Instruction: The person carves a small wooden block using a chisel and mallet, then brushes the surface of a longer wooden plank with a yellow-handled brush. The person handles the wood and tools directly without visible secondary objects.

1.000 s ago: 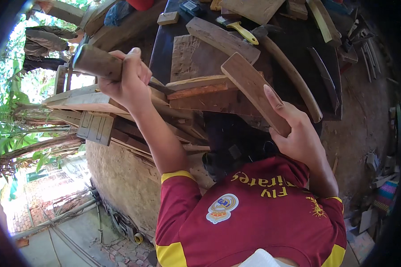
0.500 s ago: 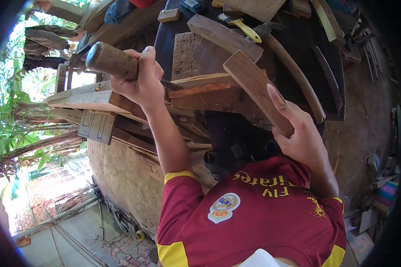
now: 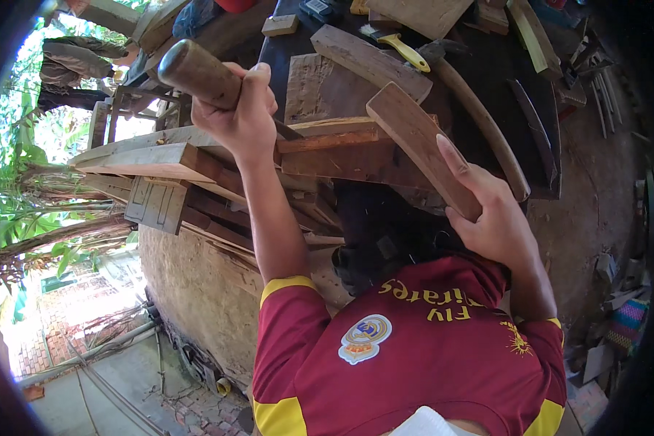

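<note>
My left hand [image 3: 238, 112] is closed around the thick wooden handle [image 3: 200, 73] of a chisel, thumb pressed along its side. The handle's butt points to the upper left. A short stretch of the dark blade [image 3: 288, 132] shows beyond my fist, by the left end of a wooden workpiece [image 3: 330, 142] with a reddish cut face. Whether the edge touches the wood I cannot tell. My right hand [image 3: 487, 207] grips the near end of a flat wooden bar [image 3: 418, 142], thumb on top. The bar slants to the upper left, its far end over the workpiece's right end.
On the dark bench [image 3: 487, 91] lie a wooden block [image 3: 370, 62], a yellow-handled brush [image 3: 403, 51], a hammer with a long curved handle [image 3: 483, 120] and a dark curved blade [image 3: 534, 131]. Stacked boards [image 3: 152, 163] jut out at left. A wall [image 3: 189, 269] stands below them.
The chisel handle has tilted, its butt moving up and to the right, and my left hand has shifted slightly the same way. My right hand and the bar have hardly moved.
</note>
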